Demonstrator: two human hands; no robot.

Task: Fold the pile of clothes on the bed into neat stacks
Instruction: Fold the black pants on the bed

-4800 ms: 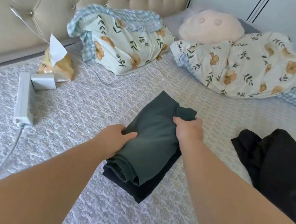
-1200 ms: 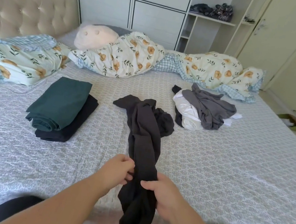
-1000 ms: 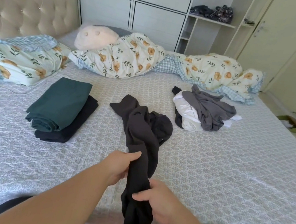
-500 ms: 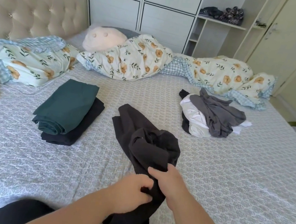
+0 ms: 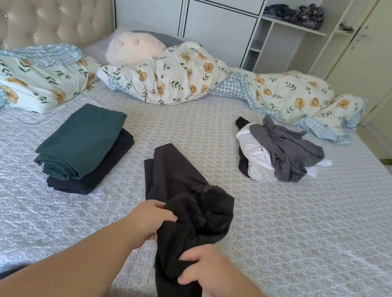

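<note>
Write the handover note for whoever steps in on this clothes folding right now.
Left hand: grips the bunched black garment at its side.
Right hand: grips the same garment nearer you; its near end hangs over the bed edge.
Done: a folded green piece lies on a folded dark piece, one stack to the left.
Left: spread and fold the black garment, then the unfolded pile of grey, white and black clothes to the right, and stack them.
</note>
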